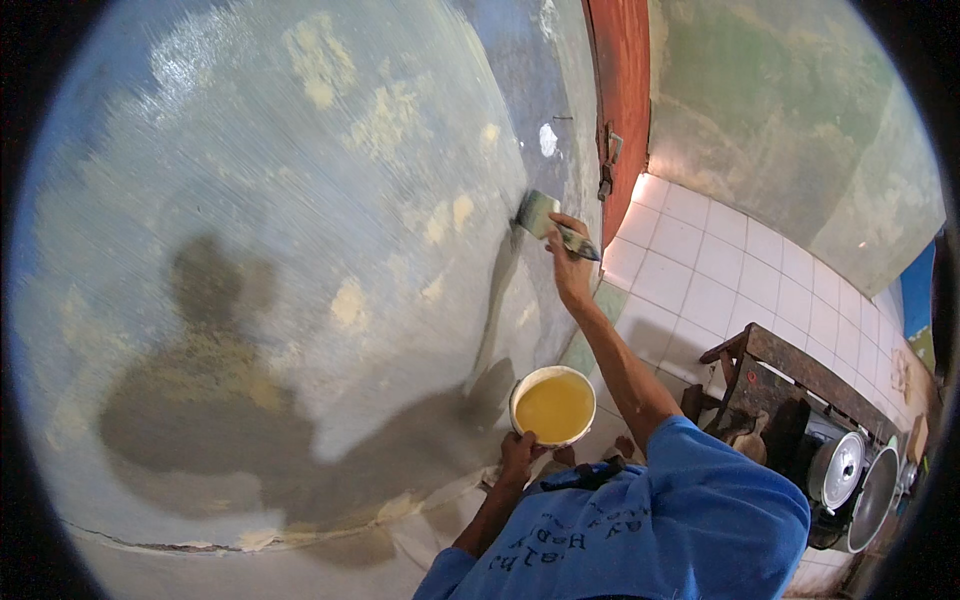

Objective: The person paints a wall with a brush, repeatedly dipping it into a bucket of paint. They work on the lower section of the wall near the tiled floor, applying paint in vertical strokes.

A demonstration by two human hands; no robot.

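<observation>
My right hand [571,255] grips the handle of a wide flat paintbrush [538,213]. Its bristles touch the patchy blue-grey wall [420,285], near the wall's corner edge beside the door. In my left hand [519,454] is a white plastic bucket [516,411], held by its rim low in front of my body. Yellowish liquid [555,408] fills much of the bucket. Pale yellow patches and diagonal brush streaks mark the wall, and my shadow falls across its lower left part.
A red-brown wooden door [624,97] with a metal handle [613,148] stands right of the brush. White floor tiles [701,262] spread to the right. A dark wooden bench [757,367] stands near my right side, beside a lidded metal pot [837,469] and a large pan [874,499].
</observation>
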